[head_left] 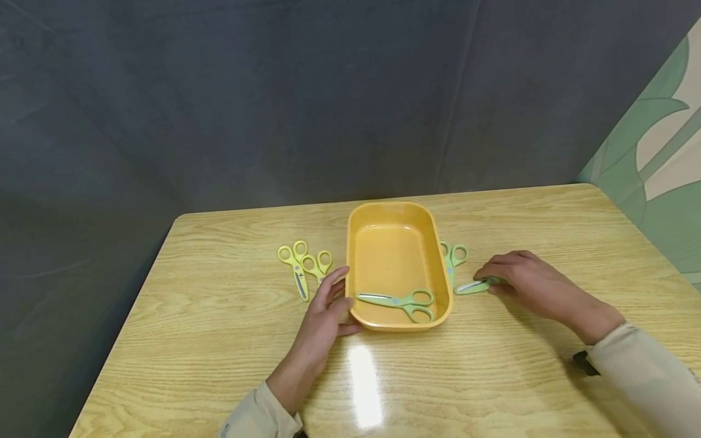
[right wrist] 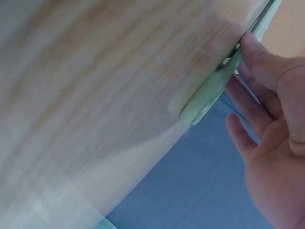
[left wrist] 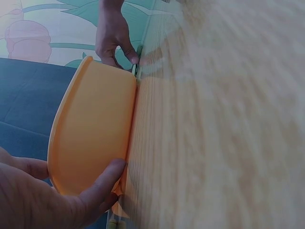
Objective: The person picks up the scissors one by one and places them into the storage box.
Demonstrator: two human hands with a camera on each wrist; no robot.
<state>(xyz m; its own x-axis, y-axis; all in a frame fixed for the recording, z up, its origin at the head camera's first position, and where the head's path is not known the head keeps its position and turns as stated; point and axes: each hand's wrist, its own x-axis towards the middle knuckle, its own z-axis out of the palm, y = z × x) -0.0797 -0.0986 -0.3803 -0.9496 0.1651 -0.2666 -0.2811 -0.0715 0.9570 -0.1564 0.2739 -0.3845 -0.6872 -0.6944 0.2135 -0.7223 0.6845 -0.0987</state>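
Note:
In the head view my left hand grips a yellow-orange plastic bin at its near left corner. The left wrist view shows those fingers spread along the bin's outer wall. Inside the bin, near its front, lies a pair of green scissors. To the bin's right my right hand pinches another pair of green scissors, low over the table, blades toward the bin. The right wrist view has the thumb and fingers by the middle of these scissors; part of them is hidden behind the hand.
A third pair of green scissors lies against the bin's right side, partly hidden by it. Left of the bin lie two pairs of yellow scissors, close together. The wood-grain table ends at a dark curtain behind.

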